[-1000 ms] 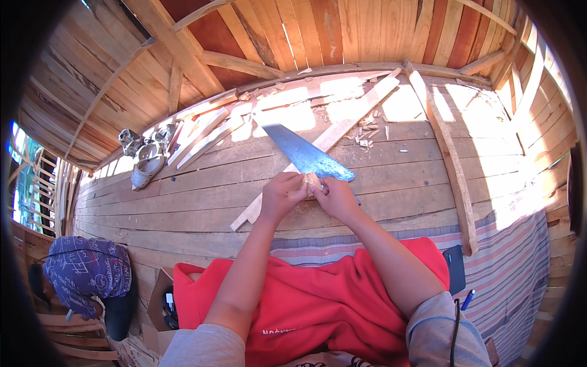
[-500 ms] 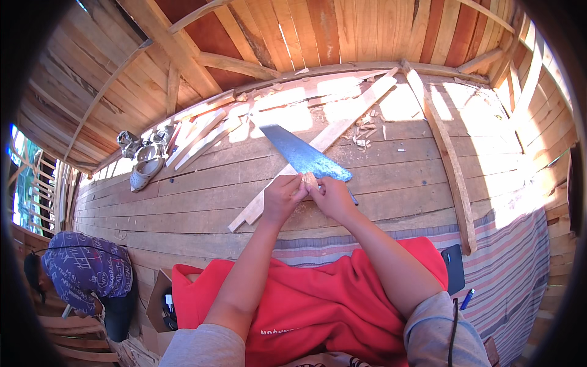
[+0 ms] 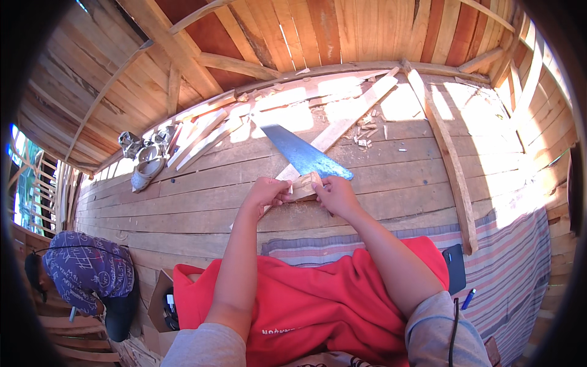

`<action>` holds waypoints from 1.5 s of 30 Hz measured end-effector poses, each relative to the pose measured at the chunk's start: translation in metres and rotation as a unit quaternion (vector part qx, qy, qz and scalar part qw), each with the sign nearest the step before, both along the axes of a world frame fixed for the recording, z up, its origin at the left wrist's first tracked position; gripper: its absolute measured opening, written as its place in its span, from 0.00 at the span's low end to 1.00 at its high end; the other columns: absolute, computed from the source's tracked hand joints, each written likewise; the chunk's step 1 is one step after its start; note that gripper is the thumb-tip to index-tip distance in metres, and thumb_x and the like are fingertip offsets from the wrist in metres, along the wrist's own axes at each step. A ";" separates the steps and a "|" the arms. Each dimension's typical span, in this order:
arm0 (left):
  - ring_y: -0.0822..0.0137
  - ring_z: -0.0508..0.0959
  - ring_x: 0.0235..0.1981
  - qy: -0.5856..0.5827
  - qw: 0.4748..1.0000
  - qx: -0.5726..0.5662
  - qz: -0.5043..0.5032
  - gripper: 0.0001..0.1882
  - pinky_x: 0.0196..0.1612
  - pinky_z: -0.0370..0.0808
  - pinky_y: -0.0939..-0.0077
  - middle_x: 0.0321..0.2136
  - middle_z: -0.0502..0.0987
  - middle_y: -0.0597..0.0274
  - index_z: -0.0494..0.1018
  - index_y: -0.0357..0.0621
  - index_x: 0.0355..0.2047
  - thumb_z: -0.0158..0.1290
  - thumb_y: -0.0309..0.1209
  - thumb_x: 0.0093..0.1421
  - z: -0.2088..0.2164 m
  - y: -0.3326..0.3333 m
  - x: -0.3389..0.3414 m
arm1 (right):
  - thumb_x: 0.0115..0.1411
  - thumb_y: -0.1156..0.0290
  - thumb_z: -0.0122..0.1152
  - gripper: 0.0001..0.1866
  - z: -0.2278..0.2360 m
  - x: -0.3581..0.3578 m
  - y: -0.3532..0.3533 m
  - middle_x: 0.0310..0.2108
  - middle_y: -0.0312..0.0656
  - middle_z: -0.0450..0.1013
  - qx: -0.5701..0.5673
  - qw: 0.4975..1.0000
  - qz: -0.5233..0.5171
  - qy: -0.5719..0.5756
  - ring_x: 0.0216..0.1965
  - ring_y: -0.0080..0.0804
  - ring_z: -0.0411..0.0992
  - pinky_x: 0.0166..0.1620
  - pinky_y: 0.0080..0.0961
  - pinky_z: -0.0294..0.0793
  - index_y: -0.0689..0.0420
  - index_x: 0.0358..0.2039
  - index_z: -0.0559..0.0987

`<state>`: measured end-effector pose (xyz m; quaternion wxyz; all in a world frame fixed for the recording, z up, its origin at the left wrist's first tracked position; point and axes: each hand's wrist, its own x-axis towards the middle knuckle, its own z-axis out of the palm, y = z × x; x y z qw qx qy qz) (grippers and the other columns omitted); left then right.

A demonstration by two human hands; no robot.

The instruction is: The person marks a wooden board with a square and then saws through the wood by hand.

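Observation:
A small pale wooden block (image 3: 306, 185) is between my two hands, above the floor in front of my lap. My right hand (image 3: 337, 196) pinches its right side between thumb and fingers. Curled at the block's left edge, my left hand (image 3: 268, 193) has its fingers closed round what looks like a thin pale sliver of wood (image 3: 290, 189). Just beyond the hands lies a blue saw blade (image 3: 299, 150), slanting across a long pale plank (image 3: 361, 109). The near end of that plank is partly hidden by my hands and the block.
Wood offcuts (image 3: 365, 131) lie right of the plank. Clogs (image 3: 148, 165) and wooden strips (image 3: 205, 137) are at left. A long beam (image 3: 446, 153) rests at right, by a striped mat (image 3: 501, 275), phone (image 3: 454, 268) and pen (image 3: 468, 299). A person (image 3: 92, 269) crouches lower left.
My hands have moved apart, the left shifting left. The wooden block, mostly covered by my fingers before, now shows between them. The saw has stayed put.

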<state>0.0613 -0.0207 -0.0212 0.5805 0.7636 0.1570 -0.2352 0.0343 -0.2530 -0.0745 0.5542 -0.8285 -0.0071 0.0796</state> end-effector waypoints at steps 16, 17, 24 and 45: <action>0.56 0.82 0.48 -0.247 0.916 0.247 -0.198 0.37 0.52 0.77 0.62 0.45 0.82 0.49 0.71 0.40 0.55 0.72 0.46 0.51 0.015 0.001 -0.020 | 0.69 0.52 0.60 0.22 0.041 0.001 -0.006 0.23 0.44 0.77 0.226 0.955 -0.051 0.184 0.20 0.28 0.74 0.21 0.26 0.71 0.63 0.37 0.81; 0.57 0.84 0.44 -0.241 0.922 0.251 -0.172 0.34 0.48 0.79 0.62 0.41 0.83 0.50 0.73 0.38 0.52 0.72 0.45 0.51 0.011 0.004 -0.019 | 0.67 0.51 0.63 0.22 0.040 0.000 -0.009 0.26 0.46 0.78 0.086 0.989 -0.035 0.113 0.24 0.33 0.76 0.26 0.30 0.74 0.62 0.38 0.81; 0.72 0.82 0.33 -0.035 0.997 0.057 -0.045 0.28 0.36 0.80 0.72 0.35 0.82 0.56 0.79 0.34 0.44 0.60 0.52 0.64 -0.013 0.039 -0.016 | 0.50 0.53 0.76 0.27 0.030 -0.016 -0.028 0.52 0.53 0.72 -0.416 0.891 0.181 0.009 0.56 0.49 0.72 0.55 0.42 0.77 0.59 0.45 0.83; 0.43 0.81 0.34 -0.291 0.762 0.560 0.142 0.18 0.36 0.76 0.48 0.32 0.81 0.45 0.79 0.42 0.34 0.52 0.44 0.69 -0.071 0.112 -0.008 | 0.46 0.58 0.78 0.26 0.010 -0.018 -0.020 0.55 0.51 0.71 -0.424 0.885 0.190 -0.019 0.59 0.50 0.69 0.57 0.43 0.77 0.56 0.44 0.83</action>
